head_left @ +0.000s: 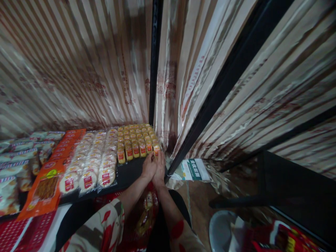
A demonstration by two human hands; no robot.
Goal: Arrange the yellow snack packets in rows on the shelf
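My left hand (149, 168) and my right hand (159, 169) are close together at the right end of a dark shelf (132, 173). Their fingers close around a small wrapped yellow cake (156, 149) with a red and white label, at the front of the rightmost row. Part of that cake is hidden behind my fingers. Left of it, rows of the same yellow cakes (133, 140) stand in clear wrappers. Beside those lie columns of round white pastries (106, 176) with red labels.
Orange snack packets (46, 185) and pale bags (22, 171) fill the shelf's left side. A black metal post (210, 108) slants up right of my hands. A red plastic basket (26, 232) sits below left. On the floor lie a white-green bag (195, 170) and a pale basin (220, 227).
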